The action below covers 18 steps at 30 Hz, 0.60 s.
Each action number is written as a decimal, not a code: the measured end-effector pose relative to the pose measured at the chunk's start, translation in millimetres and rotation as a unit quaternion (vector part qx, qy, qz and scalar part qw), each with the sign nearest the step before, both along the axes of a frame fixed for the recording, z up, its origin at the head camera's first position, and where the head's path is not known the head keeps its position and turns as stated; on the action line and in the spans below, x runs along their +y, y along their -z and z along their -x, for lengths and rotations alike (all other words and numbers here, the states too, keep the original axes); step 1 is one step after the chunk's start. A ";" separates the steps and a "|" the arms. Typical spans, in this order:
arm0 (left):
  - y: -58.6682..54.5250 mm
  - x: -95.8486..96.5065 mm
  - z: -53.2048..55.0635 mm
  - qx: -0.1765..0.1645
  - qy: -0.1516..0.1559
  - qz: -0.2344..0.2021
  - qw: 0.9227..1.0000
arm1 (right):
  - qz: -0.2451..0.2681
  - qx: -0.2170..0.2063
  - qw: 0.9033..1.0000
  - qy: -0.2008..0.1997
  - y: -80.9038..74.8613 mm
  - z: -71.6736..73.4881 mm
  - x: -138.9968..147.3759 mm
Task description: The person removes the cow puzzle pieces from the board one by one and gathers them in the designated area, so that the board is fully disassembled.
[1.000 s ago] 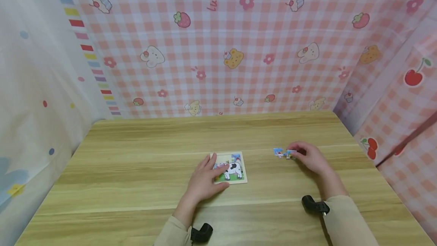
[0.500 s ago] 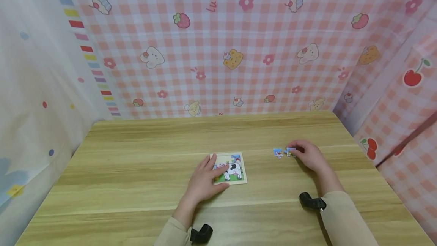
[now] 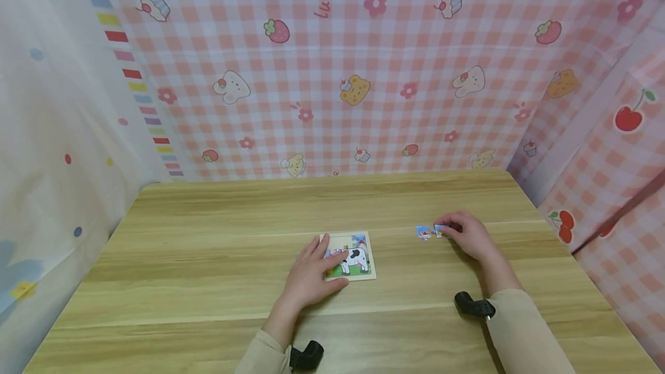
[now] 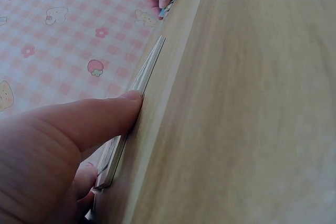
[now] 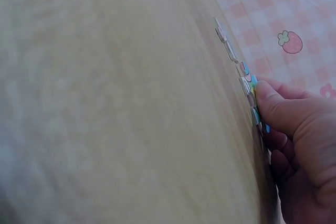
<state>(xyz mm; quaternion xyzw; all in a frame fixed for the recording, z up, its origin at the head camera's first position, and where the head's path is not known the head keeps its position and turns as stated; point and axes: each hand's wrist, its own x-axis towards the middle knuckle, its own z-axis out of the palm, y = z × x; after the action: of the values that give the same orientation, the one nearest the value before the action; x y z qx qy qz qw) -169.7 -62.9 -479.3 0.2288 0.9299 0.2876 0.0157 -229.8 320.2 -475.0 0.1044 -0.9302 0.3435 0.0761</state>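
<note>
Right hand (image 3: pixel 470 238) curled, puzzle piece (image 3: pixel 439 230) apparently pinched, right of cow puzzle board (image 3: pixel 358 277); second piece (image 3: pixel 423 233) seen between; board's left side covered by spread left hand (image 3: pixel 313 273); pick-up seemingly in hand, firm pinch called for before lift

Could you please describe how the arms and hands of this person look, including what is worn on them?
Both the left hand and right hand are bare, without gloves. The left sleeve and right sleeve are plain beige. Near each cuff sits a bent, rounded black device: left device, right device. No cable is visible.
</note>
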 end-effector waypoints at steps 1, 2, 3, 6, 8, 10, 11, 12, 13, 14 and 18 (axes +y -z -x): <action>0.1 0.0 0.1 0.000 0.000 0.000 1.000 | 0.000 0.000 1.000 0.000 -0.1 0.0 -0.2; 0.3 0.0 0.2 0.001 0.000 -0.001 1.000 | 0.000 0.001 1.000 0.001 -0.1 0.1 -0.4; 0.4 0.0 0.2 0.001 0.000 -0.002 1.000 | -0.001 0.002 1.000 0.002 0.3 0.2 -0.5; 0.8 0.0 0.2 0.002 0.000 -0.004 1.000 | -0.002 0.003 1.000 0.004 1.6 0.9 -0.4; 1.2 -0.1 0.3 0.002 0.001 -0.004 1.000 | -0.003 0.005 1.000 0.006 3.1 1.5 -0.1; 1.3 -0.1 0.3 0.003 0.001 -0.003 1.000 | -0.004 0.005 1.000 0.005 4.0 1.8 0.3; 1.4 -0.2 0.3 0.003 0.001 -0.003 1.000 | -0.005 0.006 1.000 0.005 4.5 1.9 0.6; 1.4 -0.2 0.4 0.004 0.001 -0.003 1.000 | -0.006 0.007 1.000 0.005 4.7 1.8 0.8; 1.4 -0.2 0.4 0.004 0.001 -0.003 1.000 | -0.007 0.008 1.000 0.006 4.9 1.8 0.9; 1.4 -0.2 0.6 0.004 0.001 -0.003 1.000 | -0.007 0.009 1.000 0.005 4.8 1.7 0.9; 1.4 -0.2 0.7 0.003 0.001 -0.004 1.000 | -0.006 0.012 1.000 0.008 5.1 1.5 1.1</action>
<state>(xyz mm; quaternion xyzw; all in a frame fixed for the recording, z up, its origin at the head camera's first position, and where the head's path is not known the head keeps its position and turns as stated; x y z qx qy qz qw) -170.4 -63.1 -480.7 0.2303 0.9287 0.2903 0.0127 -231.3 321.3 -480.1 0.1013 -0.9320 0.3364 0.0894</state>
